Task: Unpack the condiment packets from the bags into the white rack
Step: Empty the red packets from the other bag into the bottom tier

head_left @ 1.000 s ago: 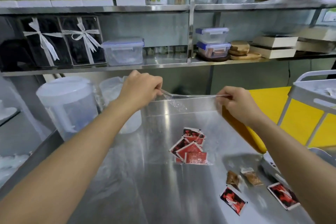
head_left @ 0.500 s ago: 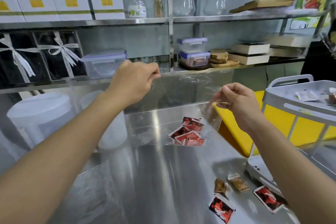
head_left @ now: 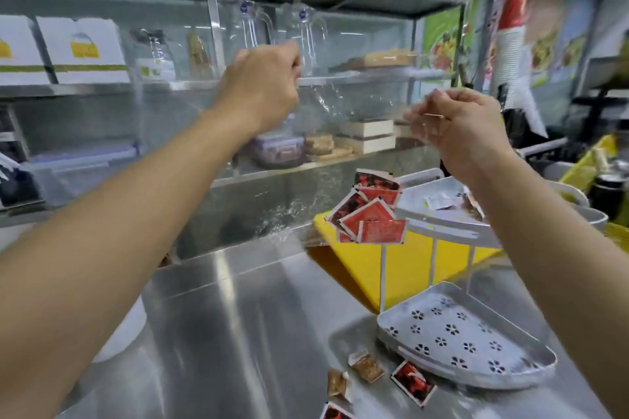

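Note:
A clear plastic bag (head_left: 316, 160) hangs in the air between my hands. My left hand (head_left: 262, 92) pinches its top left edge, and my right hand (head_left: 459, 127) pinches the top right edge, lower down. Several red condiment packets (head_left: 371, 211) sit bunched at the bag's bottom, just left of the upper tier of the white rack (head_left: 452, 218). The rack's lower tier (head_left: 466, 340) is a perforated tray with nothing in it. A white packet (head_left: 439, 202) lies in the upper tier.
Loose packets lie on the steel counter (head_left: 238, 333) by the rack's foot: two brown ones (head_left: 366, 366) and a red one (head_left: 412, 386). A yellow board (head_left: 405, 269) stands behind the rack. Shelves with boxes and containers line the back wall.
Both hands have lifted the bag higher and carried it rightward, so the red packets now hang beside the rack's upper tier. The view has swung right and up.

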